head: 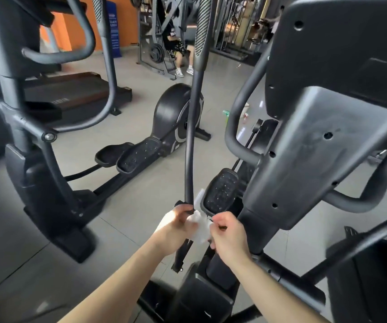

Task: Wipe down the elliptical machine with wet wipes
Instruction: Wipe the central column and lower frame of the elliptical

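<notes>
The elliptical machine's grey console housing point(316, 141) fills the right side. Its dark moving handlebar arm point(191, 141) runs down the middle to a joint near the bottom. A white wet wipe point(199, 227) is bunched at the lower end of that arm. My left hand point(178, 223) grips the arm's base and the wipe's left side. My right hand point(226, 231) pinches the wipe's right edge, fingers curled. A black pedal point(221, 190) lies just behind the wipe.
A second elliptical point(174, 117) stands ahead on the grey tiled floor, and a third machine's column point(24, 127) rises close on the left. A seated person point(176, 47) is at a weight machine far back. A treadmill point(71, 89) sits at left.
</notes>
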`<move>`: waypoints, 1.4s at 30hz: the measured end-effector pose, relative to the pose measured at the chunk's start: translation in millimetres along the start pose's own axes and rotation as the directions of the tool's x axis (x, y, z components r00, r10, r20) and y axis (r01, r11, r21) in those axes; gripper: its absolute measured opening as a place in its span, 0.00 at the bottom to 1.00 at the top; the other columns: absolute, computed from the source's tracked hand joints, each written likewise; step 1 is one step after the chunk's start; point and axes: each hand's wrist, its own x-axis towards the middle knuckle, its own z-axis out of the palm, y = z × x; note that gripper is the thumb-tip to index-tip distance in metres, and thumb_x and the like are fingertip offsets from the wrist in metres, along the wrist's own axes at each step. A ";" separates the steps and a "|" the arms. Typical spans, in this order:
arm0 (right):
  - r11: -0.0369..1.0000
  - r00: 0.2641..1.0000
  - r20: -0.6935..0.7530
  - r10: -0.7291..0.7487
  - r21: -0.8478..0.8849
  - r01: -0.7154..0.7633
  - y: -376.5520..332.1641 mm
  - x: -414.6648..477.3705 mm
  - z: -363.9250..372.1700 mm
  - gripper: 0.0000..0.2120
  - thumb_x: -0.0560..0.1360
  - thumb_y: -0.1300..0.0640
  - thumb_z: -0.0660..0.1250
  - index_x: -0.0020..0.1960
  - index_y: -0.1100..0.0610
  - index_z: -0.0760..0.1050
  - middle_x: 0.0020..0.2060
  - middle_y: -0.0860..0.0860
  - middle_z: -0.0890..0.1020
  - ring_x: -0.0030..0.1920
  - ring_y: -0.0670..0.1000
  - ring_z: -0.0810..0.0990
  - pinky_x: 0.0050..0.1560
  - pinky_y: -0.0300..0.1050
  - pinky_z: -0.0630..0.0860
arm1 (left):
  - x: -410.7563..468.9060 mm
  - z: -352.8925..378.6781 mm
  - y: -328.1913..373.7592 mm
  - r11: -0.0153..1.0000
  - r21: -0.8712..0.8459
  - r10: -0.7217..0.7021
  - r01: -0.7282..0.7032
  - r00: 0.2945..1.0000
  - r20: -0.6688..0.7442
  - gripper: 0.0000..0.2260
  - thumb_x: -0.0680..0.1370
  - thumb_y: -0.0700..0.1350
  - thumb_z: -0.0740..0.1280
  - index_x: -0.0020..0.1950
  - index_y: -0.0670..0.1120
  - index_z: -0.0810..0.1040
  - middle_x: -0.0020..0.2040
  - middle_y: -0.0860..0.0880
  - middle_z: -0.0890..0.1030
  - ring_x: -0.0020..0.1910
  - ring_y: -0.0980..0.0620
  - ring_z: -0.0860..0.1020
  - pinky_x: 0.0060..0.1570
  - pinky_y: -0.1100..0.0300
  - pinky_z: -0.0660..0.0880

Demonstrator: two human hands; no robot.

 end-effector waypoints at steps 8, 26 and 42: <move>0.999 1.000 -0.001 -0.019 0.027 0.019 -6.3 47.1 21.2 0.07 0.78 0.64 0.67 0.45 0.53 0.78 0.38 0.48 0.84 0.40 0.47 0.84 0.42 0.40 0.80 | 37.3 -13.3 5.2 0.946 0.319 -0.026 0.054 0.995 -0.092 0.16 0.78 0.46 0.69 0.64 0.56 0.75 0.52 0.55 0.81 0.48 0.57 0.80 0.40 0.71 0.75; 0.939 0.947 -0.262 0.188 -0.236 -0.252 -33.5 131.8 137.9 0.13 0.77 0.63 0.70 0.40 0.47 0.78 0.49 0.43 0.74 0.49 0.48 0.78 0.51 0.36 0.76 | 190.7 -116.9 -45.3 0.933 0.324 -0.229 0.155 0.952 0.204 0.09 0.78 0.38 0.66 0.49 0.52 0.80 0.46 0.51 0.81 0.38 0.48 0.82 0.29 0.66 0.72; 0.813 0.922 -0.300 0.244 -0.455 -0.363 -37.8 120.7 153.1 0.14 0.83 0.60 0.60 0.52 0.47 0.83 0.51 0.43 0.84 0.45 0.44 0.79 0.38 0.30 0.70 | 214.7 -109.5 -20.2 0.892 0.449 -0.279 0.053 0.845 0.456 0.09 0.80 0.39 0.67 0.59 0.47 0.80 0.55 0.48 0.82 0.40 0.54 0.82 0.30 0.70 0.71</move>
